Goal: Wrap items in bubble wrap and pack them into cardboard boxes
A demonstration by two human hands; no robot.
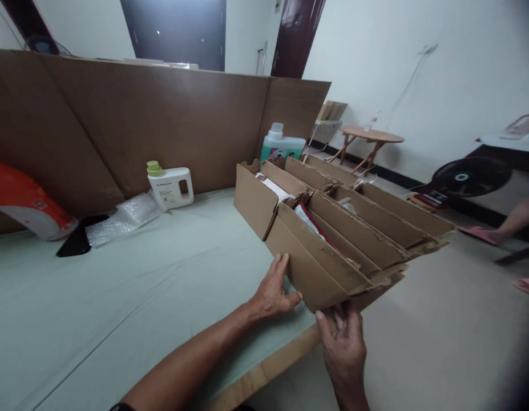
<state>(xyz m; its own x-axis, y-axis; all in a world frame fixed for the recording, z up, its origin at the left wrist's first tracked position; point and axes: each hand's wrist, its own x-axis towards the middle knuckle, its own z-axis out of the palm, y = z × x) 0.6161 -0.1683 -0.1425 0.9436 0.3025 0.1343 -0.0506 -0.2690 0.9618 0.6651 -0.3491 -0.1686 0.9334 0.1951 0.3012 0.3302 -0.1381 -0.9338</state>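
Note:
A row of open cardboard boxes (307, 268) stands at the table's right side, their front ends reaching out past the edge. My left hand (273, 294) rests against the left side of the nearest box, fingers stretched out and thumb apart. At that box's lower front corner, my right hand (343, 342) has its thumb by the table edge and its fingers curled at the cardboard; the fingertips are partly hidden. Inside the nearest box lies a red and white packet (311, 221). White paper (275, 187) shows in the box behind it.
A cardboard screen (161, 114) lines the back of the pale green table (170, 308). Before it stand a white bottle (172, 191), bubble wrap (127, 220), an orange and white bag (28, 200) and a teal jug (285, 147). Right are a fan (469, 176) and another person's foot (489, 233).

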